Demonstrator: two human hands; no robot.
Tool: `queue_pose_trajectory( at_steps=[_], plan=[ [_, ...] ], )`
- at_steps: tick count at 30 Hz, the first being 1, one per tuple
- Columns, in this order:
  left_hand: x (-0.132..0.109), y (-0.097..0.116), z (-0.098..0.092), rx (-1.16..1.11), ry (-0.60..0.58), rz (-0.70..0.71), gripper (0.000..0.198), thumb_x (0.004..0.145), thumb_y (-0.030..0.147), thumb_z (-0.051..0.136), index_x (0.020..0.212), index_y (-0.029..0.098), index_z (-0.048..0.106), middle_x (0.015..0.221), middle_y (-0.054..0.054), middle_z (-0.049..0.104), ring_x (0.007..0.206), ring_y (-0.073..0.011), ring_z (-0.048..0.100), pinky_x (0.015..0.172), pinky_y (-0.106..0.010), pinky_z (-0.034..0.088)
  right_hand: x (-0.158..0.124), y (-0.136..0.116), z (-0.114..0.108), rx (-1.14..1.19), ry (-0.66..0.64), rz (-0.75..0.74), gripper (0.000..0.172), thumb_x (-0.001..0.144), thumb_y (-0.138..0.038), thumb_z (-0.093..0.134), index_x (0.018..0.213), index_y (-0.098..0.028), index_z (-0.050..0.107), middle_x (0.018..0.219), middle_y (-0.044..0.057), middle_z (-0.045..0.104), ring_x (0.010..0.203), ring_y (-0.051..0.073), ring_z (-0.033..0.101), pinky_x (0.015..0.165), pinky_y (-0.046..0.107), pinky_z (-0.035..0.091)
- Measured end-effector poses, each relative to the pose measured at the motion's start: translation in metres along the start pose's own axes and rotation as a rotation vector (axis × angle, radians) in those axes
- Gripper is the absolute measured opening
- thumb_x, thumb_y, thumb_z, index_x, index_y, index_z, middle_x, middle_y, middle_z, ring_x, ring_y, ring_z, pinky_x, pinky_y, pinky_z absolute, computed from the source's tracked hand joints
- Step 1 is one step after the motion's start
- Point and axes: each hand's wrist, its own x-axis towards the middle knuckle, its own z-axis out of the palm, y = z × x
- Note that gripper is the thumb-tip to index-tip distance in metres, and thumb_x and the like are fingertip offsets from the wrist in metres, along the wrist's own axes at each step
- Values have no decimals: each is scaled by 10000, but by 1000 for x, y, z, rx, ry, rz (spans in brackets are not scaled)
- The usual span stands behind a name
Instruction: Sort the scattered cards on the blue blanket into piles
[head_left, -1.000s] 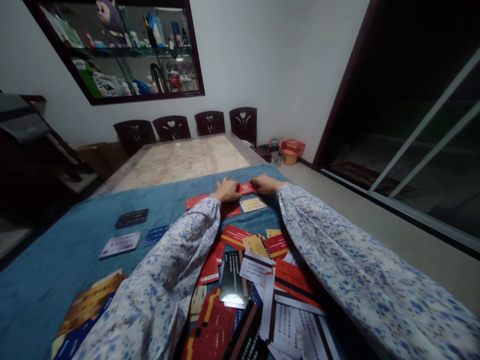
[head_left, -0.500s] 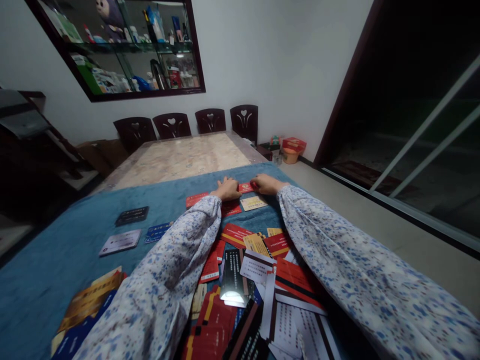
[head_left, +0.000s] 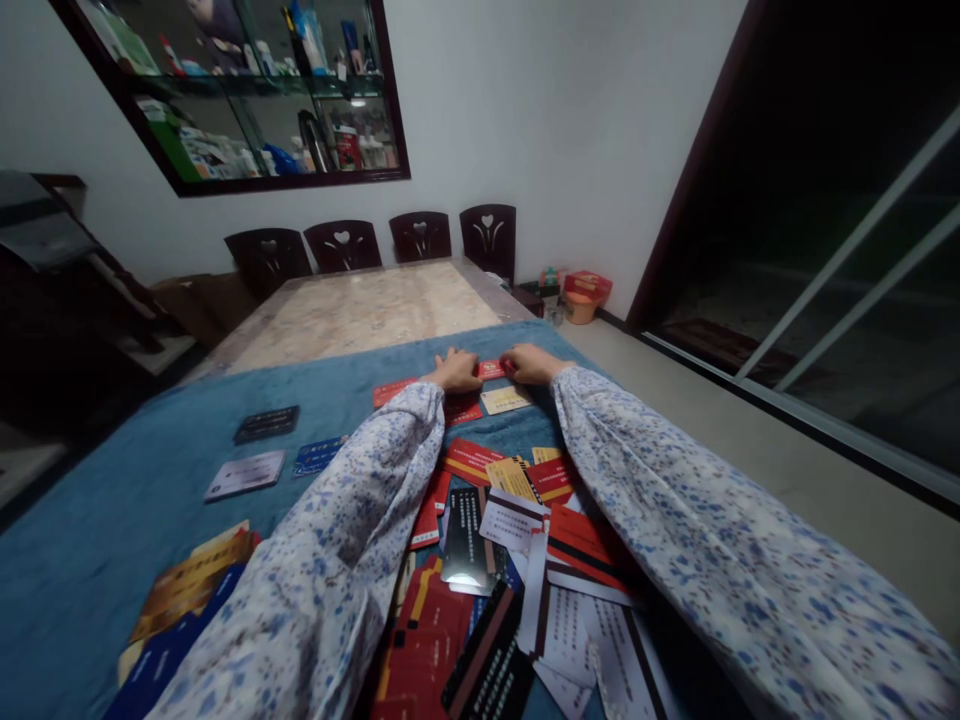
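At the far part of the blue cloth, a red card (head_left: 491, 370) lies between my two hands. My left hand (head_left: 455, 371) has its fingers curled at the card's left edge. My right hand (head_left: 535, 365) pinches the right edge. Just below are a pale yellow card (head_left: 506, 400) and a red card (head_left: 463, 411) partly under my left hand. Another red card (head_left: 392, 391) sits left of my wrist. Between my forearms spreads a loose heap of cards, including a black card (head_left: 466, 535), a white card (head_left: 512, 518) and an orange-red card (head_left: 585, 548).
On the left of the blue cloth (head_left: 67, 540) are small stacks: black cards (head_left: 267, 425), white cards (head_left: 245, 474), blue cards (head_left: 319, 456) and gold cards (head_left: 191, 580). Beyond lies the marble tabletop (head_left: 367, 305), with several dark chairs (head_left: 487, 240) along the wall.
The view has shifted slightly. Both hands stay at the red card's ends with almost no movement, and the cards around them lie as before.
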Motion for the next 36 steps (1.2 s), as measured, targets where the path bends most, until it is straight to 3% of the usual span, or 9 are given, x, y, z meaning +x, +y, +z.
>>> queue_pose_trajectory(
  at_steps=[6,10,14,22,28,36],
  plan=[
    [-7,-2,-4,0,55,28,451,895,382,590,1291,169,629,1386,-188,587,1352,-394,421,1061,-572,396,-2,0,1,1,-12,3,376,943,-194,583,1293,-159,715,1211,152,751,1099,250,695,845,251,472],
    [-18,-5,-8,-29,134,66,440,921,321,545,1324,167,635,1405,-185,582,1354,-385,415,1054,-563,384,-6,3,-1,5,20,14,445,944,-234,611,1376,-145,664,1261,169,724,1113,245,685,892,258,474],
    [-32,-12,-11,-42,205,124,392,913,270,540,1259,164,691,1359,-178,613,1325,-371,431,1043,-554,375,-15,1,-7,12,48,21,408,965,-292,597,1338,-162,696,1271,156,719,1115,249,675,867,270,474],
    [-73,-26,-12,-59,247,195,341,930,246,521,1181,161,736,1287,-168,656,1260,-357,451,999,-546,370,-35,-15,-22,-3,115,-22,303,849,-91,586,1042,-186,799,1116,93,779,1017,213,688,737,247,413],
    [-104,-35,-7,-62,293,218,307,922,237,545,1136,195,760,1234,-157,677,1252,-351,460,991,-543,385,-52,-31,-32,-22,146,-56,284,882,-113,572,1043,-179,796,1122,104,777,1016,220,681,707,266,384],
    [-148,-44,-2,-64,295,190,353,920,240,548,1217,198,734,1272,-149,682,1299,-362,465,1021,-564,373,-78,-58,-36,-36,179,-115,285,909,-129,538,1021,-173,796,1074,118,768,990,218,655,703,285,363]
  ],
)
